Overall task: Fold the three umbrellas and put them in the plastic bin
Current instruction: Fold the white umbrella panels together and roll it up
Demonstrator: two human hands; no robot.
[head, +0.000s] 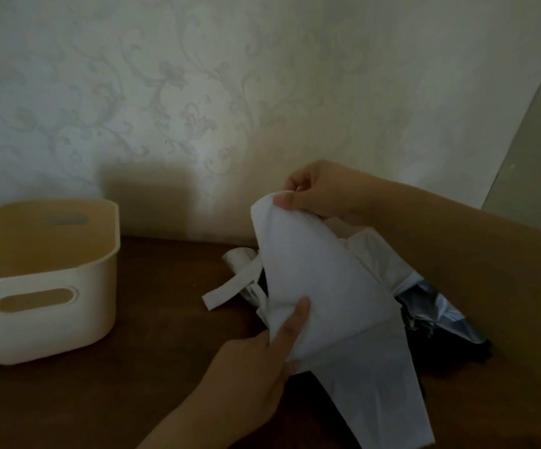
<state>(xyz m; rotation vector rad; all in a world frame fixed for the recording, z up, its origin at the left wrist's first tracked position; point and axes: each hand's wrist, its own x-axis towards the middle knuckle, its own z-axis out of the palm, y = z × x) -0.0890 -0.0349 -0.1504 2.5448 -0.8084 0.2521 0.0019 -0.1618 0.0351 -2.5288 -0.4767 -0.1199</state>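
Evidently right hand [321, 192]: pinched the white umbrella [314, 286] canopy's top edge, stretching it for folding.
Left hand [262, 361]: fingers probably gripped the lower fold, steadying it.
Plastic bin [44, 314]: stood apart, open.

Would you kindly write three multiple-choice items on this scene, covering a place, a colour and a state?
1. Where does the bin stand?
A. left of the hands
B. right of the hands
C. on the umbrella

2. What colour is the fabric of the umbrella being handled?
A. red
B. white
C. green

3. What is the right hand doing?
A. resting flat on the table
B. reaching into the bin
C. pinching the fabric's top edge

Key: 1 A, the bin stands at the far left on the table; 2 B, the fabric is white; 3 C, the thumb and fingers pinch the edge.
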